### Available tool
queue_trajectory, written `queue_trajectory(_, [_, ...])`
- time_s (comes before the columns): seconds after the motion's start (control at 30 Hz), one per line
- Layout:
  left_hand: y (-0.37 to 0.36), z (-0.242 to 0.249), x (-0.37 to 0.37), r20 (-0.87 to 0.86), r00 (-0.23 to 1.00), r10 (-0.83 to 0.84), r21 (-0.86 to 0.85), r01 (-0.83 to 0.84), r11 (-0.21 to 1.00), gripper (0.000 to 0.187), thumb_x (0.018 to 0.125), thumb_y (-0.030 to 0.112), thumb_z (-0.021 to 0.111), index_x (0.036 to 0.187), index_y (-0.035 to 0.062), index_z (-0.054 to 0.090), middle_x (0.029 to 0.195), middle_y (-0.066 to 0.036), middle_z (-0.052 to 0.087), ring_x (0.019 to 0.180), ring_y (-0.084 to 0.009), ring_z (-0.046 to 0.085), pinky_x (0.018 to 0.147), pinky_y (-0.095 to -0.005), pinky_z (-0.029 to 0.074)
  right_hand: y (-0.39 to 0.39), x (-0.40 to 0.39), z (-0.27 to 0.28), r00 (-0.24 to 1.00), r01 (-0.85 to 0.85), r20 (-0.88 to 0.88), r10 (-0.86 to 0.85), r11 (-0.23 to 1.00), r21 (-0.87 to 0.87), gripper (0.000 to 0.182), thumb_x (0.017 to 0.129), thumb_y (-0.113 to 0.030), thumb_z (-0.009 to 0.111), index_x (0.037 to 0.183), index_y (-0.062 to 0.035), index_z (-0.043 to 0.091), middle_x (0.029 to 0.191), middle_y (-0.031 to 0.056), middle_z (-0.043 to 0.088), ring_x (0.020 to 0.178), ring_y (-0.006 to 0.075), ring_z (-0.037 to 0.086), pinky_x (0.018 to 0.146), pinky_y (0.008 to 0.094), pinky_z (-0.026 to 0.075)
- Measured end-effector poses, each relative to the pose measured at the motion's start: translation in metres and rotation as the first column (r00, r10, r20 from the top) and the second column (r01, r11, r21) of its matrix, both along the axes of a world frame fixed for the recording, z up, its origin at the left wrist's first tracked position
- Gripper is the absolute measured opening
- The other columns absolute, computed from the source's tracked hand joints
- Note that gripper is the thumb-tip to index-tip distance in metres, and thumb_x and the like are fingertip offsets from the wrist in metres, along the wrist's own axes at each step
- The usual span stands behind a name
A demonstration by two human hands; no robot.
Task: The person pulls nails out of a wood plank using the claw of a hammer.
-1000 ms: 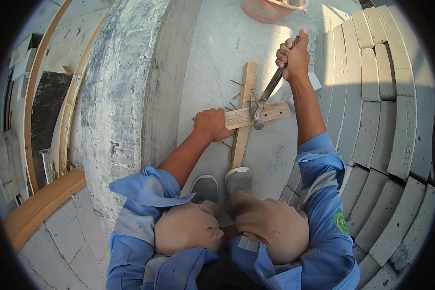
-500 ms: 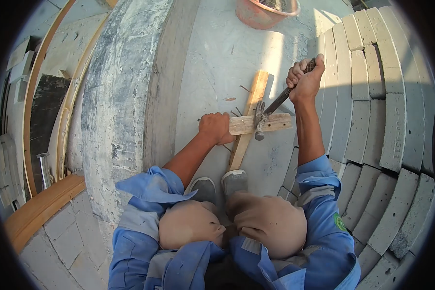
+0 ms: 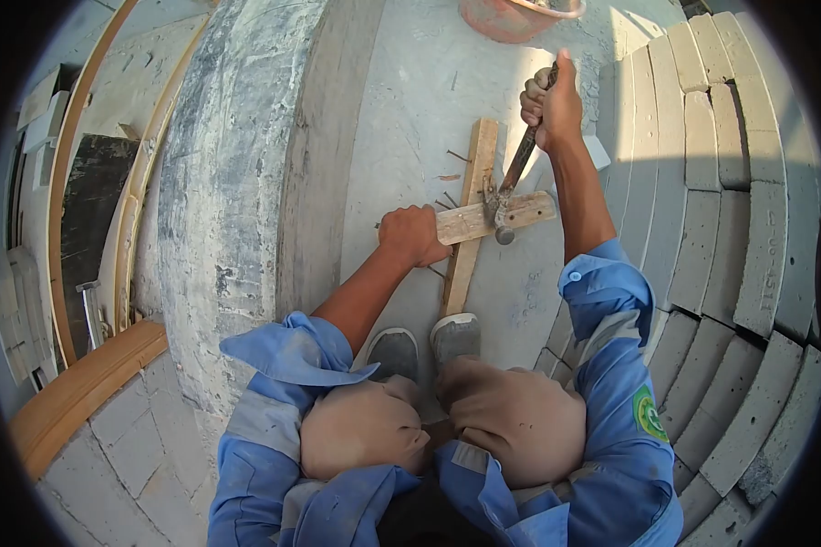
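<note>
My left hand (image 3: 412, 235) is closed round the left end of a short wooden board (image 3: 462, 224). The board lies across a longer wooden strip (image 3: 466, 264), whose near end is at my right shoe. My right hand (image 3: 554, 102) grips the dark handle of a hammer (image 3: 517, 166). The hammer's head rests on the short board, right of the crossing, with its claw side away from me and its round face toward me. Several nails (image 3: 449, 199) show beside the strip, above my left hand.
A reddish bucket (image 3: 511, 20) stands at the top. Stacked grey blocks (image 3: 721, 255) line the right side. A thick concrete-like column or slab (image 3: 237, 164) runs along the left, with timber strips (image 3: 87, 387) beyond it.
My right hand has swung up and to the left with the hammer handle, which now stands steeper. The short board has tilted, its right end higher. The whole view has shifted slightly.
</note>
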State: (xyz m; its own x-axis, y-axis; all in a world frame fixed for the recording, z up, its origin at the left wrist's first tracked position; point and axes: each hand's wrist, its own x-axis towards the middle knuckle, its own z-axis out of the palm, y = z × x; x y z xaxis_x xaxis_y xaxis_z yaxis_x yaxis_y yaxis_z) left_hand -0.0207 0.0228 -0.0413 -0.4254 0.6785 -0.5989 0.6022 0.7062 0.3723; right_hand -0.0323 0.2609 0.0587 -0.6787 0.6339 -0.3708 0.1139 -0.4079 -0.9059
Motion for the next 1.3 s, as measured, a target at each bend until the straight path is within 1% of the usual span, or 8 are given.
queue_trajectory(0.03, [-0.003,0.001,0.006,0.016,1.000,-0.007,-0.006,0.007,1.000,0.060,0.068,0.048,0.074,0.102,-0.0005,0.065,0.092,-0.019,0.071,0.084,-0.0345,0.071,0.078,-0.0445,0.057,-0.027,0.022,0.019,0.995,0.037,-0.095,-0.022,0.986,0.162,0.056,0.097,-0.064,0.041,0.069,-0.0157,0.036,0.053,-0.0041,0.030,0.043,0.0087,0.030,0.039,0.0257,0.025])
queue_trajectory(0.17, [0.009,0.010,0.004,-0.059,0.988,-0.143,0.134,0.150,0.980,0.058,0.067,0.048,0.076,0.101,0.0011,0.066,0.089,-0.018,0.072,0.082,-0.0336,0.072,0.077,-0.0436,0.057,-0.030,0.053,0.045,0.972,0.181,-0.190,-0.139,0.957,0.226,0.054,0.099,-0.061,0.039,0.070,-0.0157,0.038,0.050,-0.0045,0.028,0.039,0.0082,0.027,0.035,0.0254,0.022])
queue_trajectory(0.37, [0.001,0.002,0.020,-0.023,0.997,-0.073,0.091,0.074,0.993,0.053,0.067,0.044,0.076,0.099,0.0023,0.067,0.086,-0.017,0.072,0.080,-0.0324,0.072,0.075,-0.0419,0.057,-0.006,0.033,0.018,0.984,0.172,-0.071,-0.165,0.978,0.118,0.056,0.096,-0.064,0.045,0.069,-0.0161,0.036,0.050,-0.0037,0.032,0.040,0.0092,0.030,0.038,0.0260,0.024])
queue_trajectory(0.63, [0.027,0.010,-0.013,-0.068,0.992,-0.106,0.025,0.108,0.994,0.048,0.064,0.037,0.072,0.097,0.0026,0.069,0.088,-0.017,0.072,0.083,-0.0316,0.072,0.076,-0.0416,0.058,0.041,-0.010,-0.010,0.991,-0.083,0.099,0.088,0.995,-0.056,0.056,0.095,-0.064,0.042,0.069,-0.0161,0.035,0.055,-0.0046,0.027,0.045,0.0098,0.028,0.042,0.0278,0.025])
queue_trajectory(0.77, [0.028,0.003,-0.021,-0.023,0.994,-0.107,0.003,0.108,0.994,0.049,0.064,0.037,0.072,0.098,0.0025,0.069,0.089,-0.017,0.072,0.084,-0.0326,0.072,0.076,-0.0420,0.057,0.047,-0.026,-0.028,0.980,0.014,0.198,-0.005,0.999,-0.045,0.054,0.097,-0.062,0.040,0.068,-0.0165,0.033,0.057,-0.0048,0.025,0.047,0.0100,0.028,0.043,0.0281,0.024])
queue_trajectory(0.83, [0.027,0.002,-0.016,-0.018,0.999,-0.050,0.017,0.051,0.999,0.042,0.061,0.026,0.070,0.097,0.0041,0.070,0.090,-0.015,0.073,0.083,-0.0300,0.072,0.074,-0.0383,0.058,0.043,-0.023,-0.026,0.977,0.011,0.212,-0.001,0.999,-0.043,0.053,0.098,-0.061,0.039,0.068,-0.0173,0.033,0.057,-0.0048,0.024,0.048,0.0103,0.028,0.043,0.0275,0.024])
queue_trajectory(1.23, [0.025,0.005,-0.013,0.013,0.999,-0.032,0.037,0.031,0.999,0.043,0.061,0.027,0.073,0.096,0.0023,0.068,0.087,-0.017,0.072,0.081,-0.0315,0.072,0.075,-0.0407,0.057,-0.006,0.000,0.001,0.994,0.090,0.036,-0.098,0.977,0.194,0.056,0.095,-0.065,0.050,0.069,-0.0185,0.033,0.054,-0.0076,0.029,0.043,0.0065,0.027,0.039,0.0237,0.024])
queue_trajectory(1.3, [0.024,0.001,-0.008,0.023,0.998,-0.060,0.065,0.059,0.996,0.052,0.065,0.041,0.075,0.097,0.0011,0.066,0.084,-0.018,0.072,0.081,-0.0344,0.072,0.075,-0.0441,0.056,-0.017,0.020,0.014,0.996,0.075,-0.082,-0.047,0.920,0.385,0.057,0.093,-0.065,0.057,0.069,-0.0185,0.036,0.055,-0.0071,0.031,0.043,0.0052,0.031,0.038,0.0217,0.027])
